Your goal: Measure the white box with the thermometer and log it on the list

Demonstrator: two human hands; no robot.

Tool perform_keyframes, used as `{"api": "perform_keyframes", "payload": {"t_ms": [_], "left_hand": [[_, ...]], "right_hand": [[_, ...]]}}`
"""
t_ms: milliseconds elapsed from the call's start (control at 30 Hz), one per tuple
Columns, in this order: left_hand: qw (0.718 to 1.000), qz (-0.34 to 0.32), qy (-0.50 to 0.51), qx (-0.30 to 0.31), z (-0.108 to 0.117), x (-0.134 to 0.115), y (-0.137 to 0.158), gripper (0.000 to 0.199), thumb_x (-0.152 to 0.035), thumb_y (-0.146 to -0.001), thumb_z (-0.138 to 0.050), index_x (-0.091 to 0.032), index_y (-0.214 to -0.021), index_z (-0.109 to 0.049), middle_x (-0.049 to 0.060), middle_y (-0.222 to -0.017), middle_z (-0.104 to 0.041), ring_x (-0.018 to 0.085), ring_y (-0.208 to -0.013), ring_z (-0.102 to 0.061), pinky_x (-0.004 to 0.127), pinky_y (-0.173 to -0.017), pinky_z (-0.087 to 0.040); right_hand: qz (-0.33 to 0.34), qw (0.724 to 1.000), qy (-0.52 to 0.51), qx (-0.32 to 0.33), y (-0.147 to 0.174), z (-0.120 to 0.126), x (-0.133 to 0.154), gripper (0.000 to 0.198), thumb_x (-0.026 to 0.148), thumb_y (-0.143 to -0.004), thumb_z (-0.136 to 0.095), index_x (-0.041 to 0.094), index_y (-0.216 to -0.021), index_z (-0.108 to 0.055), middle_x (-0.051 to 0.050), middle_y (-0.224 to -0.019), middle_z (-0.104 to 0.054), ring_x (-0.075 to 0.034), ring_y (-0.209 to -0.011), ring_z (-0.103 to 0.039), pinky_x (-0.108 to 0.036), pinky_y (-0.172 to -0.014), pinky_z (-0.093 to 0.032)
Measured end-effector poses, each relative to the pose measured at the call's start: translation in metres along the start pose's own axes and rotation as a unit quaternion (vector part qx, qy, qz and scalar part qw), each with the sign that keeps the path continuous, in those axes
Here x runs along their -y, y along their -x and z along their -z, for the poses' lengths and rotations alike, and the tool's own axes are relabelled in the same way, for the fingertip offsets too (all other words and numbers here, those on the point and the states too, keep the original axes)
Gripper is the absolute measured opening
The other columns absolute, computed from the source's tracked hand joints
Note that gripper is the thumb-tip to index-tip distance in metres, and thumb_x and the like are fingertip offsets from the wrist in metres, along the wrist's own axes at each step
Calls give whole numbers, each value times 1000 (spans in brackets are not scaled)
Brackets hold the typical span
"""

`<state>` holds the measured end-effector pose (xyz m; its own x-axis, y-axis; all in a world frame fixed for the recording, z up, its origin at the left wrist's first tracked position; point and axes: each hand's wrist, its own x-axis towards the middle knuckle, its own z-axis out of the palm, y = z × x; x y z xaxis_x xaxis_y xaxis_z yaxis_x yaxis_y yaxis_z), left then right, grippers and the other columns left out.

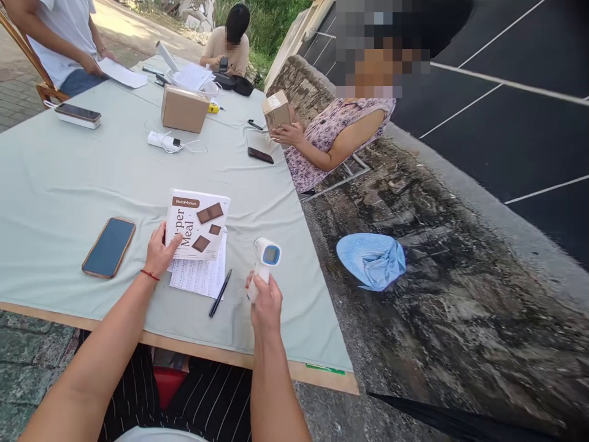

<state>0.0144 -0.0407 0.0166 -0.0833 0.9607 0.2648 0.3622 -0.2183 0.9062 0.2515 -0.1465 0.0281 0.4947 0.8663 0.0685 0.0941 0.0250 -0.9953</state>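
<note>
My left hand grips the lower left side of a white box printed with brown chocolate pieces and the words "NutriMotion" and "Meal". Under the box lies a printed sheet of paper, partly covered by it. In my right hand is a white handheld infrared thermometer, held upright by its handle with its blue-rimmed screen facing me. A black pen rests between the two hands, across the sheet's edge. Left of my left hand, a phone in a brown case lies flat.
Farther along the cloth-covered table are a cardboard box, a white device with a cable and a dark phone. A person at right holds a small carton. Two others sit beyond. A blue hat lies on the ground.
</note>
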Motion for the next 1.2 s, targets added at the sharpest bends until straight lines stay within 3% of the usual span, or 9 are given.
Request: {"api": "perform_keyframes", "payload": {"t_ms": [67, 133, 233, 367, 767, 967, 1200], "left_hand": [[1000, 13, 2, 9, 2, -2, -1, 57, -60, -83, -55, -19, -121, -61, 10, -105, -66, 27, -102, -59, 42, -93, -47], [1000, 21, 6, 11, 3, -2, -4, 59, -61, -82, -56, -18, -122, -62, 11, -107, -66, 27, -104, -58, 42, -93, -46], [1000, 18, 9, 13, 4, -2, -7, 60, -61, -80, -58, -18, -123, -62, 11, -110, -66, 27, -105, -58, 42, -95, -46], [1000, 11, 1, 13, 4, -1, -8, 57, -59, -79, -61, -20, -121, -64, 9, -107, -67, 26, -102, -59, 42, -93, -47], [1000, 17, 26, 4, 2, 8, -13, 59, -60, -77, -66, -20, -120, -65, 9, -109, -68, 26, -103, -61, 43, -94, -47], [999, 7, 51, 12, 3, 10, -15, 51, -56, -77, -68, -20, -114, -67, 8, -104, -69, 24, -99, -62, 38, -89, -50], [997, 7, 74, 16, 3, 12, -18, 47, -53, -76, -70, -20, -110, -68, 8, -102, -69, 24, -99, -63, 36, -84, -52]], "right_hand": [[-47, 987, -143, 55, 8, -26, 25, 32, 44, -70, -61, 19, -90, -60, 1, -73, -55, -14, -67, -50, -28, -63, -40], [-76, 968, -216, 100, 10, -52, 45, 34, 43, -66, -64, 19, -89, -60, 2, -71, -52, -12, -63, -46, -26, -60, -37], [-95, 958, -245, 114, 4, -82, 58, 37, 52, -71, -64, 20, -90, -59, 2, -70, -49, -12, -61, -43, -25, -54, -33], [-86, 959, -242, 119, -2, -103, 52, 38, 58, -75, -64, 21, -81, -56, 3, -68, -47, -11, -60, -40, -25, -52, -32], [-73, 965, -220, 121, -6, -110, 48, 43, 61, -71, -69, 21, -81, -55, 3, -67, -48, -11, -60, -40, -25, -53, -34], [-78, 965, -216, 129, -7, -108, 53, 43, 61, -73, -67, 22, -76, -52, 4, -64, -45, -11, -59, -39, -26, -53, -34], [-74, 968, -214, 111, -5, -111, 57, 40, 60, -74, -65, 21, -77, -56, 1, -67, -52, -14, -65, -48, -28, -63, -42]]}}
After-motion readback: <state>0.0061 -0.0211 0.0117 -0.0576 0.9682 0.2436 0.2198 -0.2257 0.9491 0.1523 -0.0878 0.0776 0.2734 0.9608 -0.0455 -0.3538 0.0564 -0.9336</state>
